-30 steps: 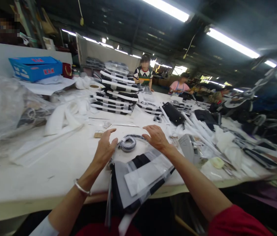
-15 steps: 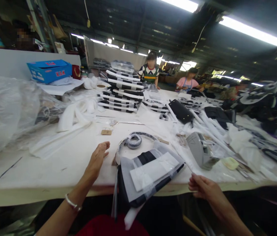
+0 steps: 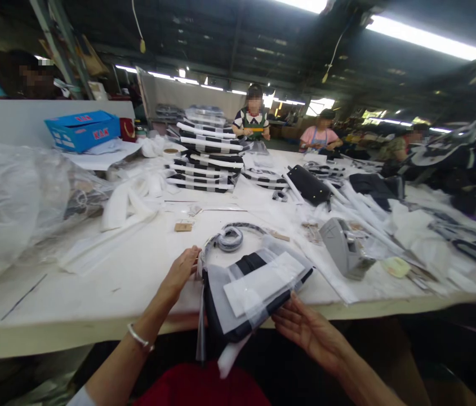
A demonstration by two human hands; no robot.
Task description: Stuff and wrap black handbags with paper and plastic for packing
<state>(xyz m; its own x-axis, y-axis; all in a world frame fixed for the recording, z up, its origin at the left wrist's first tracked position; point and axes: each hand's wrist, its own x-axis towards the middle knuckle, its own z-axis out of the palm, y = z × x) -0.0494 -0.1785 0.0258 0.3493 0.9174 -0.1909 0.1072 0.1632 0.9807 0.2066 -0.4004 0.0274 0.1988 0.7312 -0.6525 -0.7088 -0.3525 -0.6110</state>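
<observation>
"One wrapped bag [image 3: 248,265] is lying in front of you. Where exactly is it sitting, and which way is it pointing?"

"It is sitting at the near edge of your table [image 3: 136,287], with its near-left corner overhanging that edge. Its long axis is slanting from near left to far right, and the far-right end is pointing roughly toward the gray dispenser [image 3: 339,248]. A white packet [image 3: 265,283] is lying on top, its own length running nearly parallel to the bag."

"How are you placing your left hand [image 3: 183,269]?"

"You are resting it beside the bag's left end, fingers partly curled, with the tips meeting the wrapped strap [image 3: 230,246]. Whether they are closing around the strap, you cannot tell from this view. The strap is forming a coil on the table just beyond the bag."

"And your right hand [image 3: 305,328]?"

"You are keeping it at the near long side, toward the right end. Your thumb is touching the edge, while the other fingers are extending below it, well apart from the thumb. Whether you are pinching the edge or only supporting it, you cannot tell. A white strip [image 3: 231,356] is hanging below the near-left corner."
</observation>
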